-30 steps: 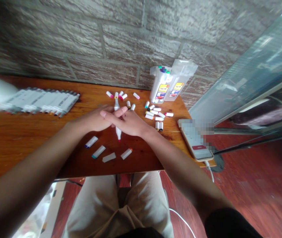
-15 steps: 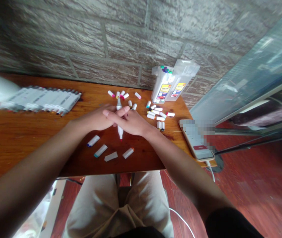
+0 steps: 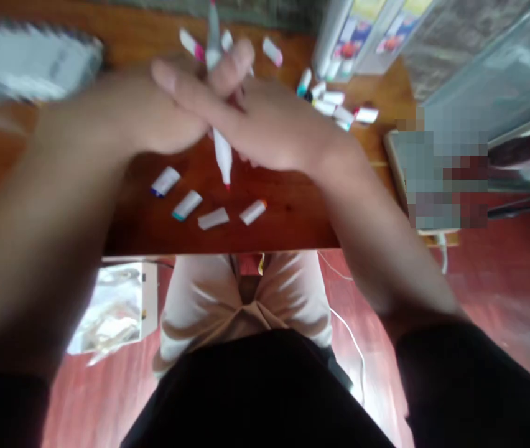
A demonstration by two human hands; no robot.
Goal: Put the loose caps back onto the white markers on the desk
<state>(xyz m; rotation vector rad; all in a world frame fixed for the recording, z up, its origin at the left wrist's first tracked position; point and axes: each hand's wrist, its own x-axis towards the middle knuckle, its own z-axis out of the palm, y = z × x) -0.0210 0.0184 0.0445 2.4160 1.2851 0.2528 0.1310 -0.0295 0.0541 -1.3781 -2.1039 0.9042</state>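
Clasping the white marker [image 3: 222, 155] mid-barrel, left fingers [image 3: 233, 67] and right fingers [image 3: 197, 98] cross over it.

Marker [image 3: 222, 155]: white, red-tipped. 4 front caps [image 3: 187, 205]: white, 3 blue-, teal- or orange-ended. Bench [image 3: 297, 221]: reddish brown. Trousers [image 3: 190, 298]: beige. Sleeves [image 3: 461, 373]: black.

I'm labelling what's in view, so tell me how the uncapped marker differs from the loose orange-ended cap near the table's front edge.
The marker is long with a tapering near end; the orange-ended cap is short and straight-sided. The marker's near tip is pinkish red, the cap's end orange. The marker is partly covered, the cap fully visible. Both have mostly white bodies.
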